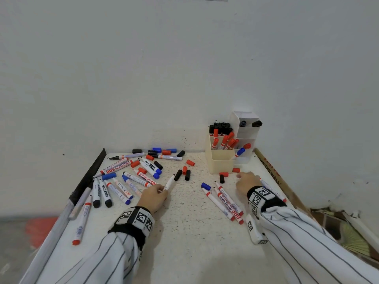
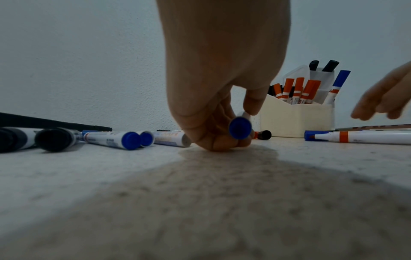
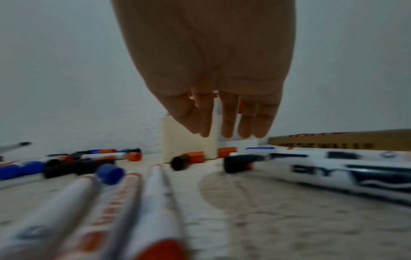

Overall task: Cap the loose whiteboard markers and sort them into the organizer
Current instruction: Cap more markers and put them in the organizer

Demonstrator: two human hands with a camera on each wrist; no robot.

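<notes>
Pinching an uncapped marker [image 1: 169, 183] with a blue end, the left hand [image 1: 154, 198] rests on the counter [image 1: 184, 232]. Farther, the right hand [image 1: 247, 181] reaches with straight, empty fingers [image 3: 224, 121] toward loose caps [image 1: 223, 176] before the organizer [image 1: 220, 162]. Taking a red or black cap would probably mismatch the marker.

Left hand [image 1: 153, 196] fingers [image 2: 252, 102] curled in a pinch, right hand [image 1: 247, 182] fingers [image 3: 229, 119] straight.
</notes>
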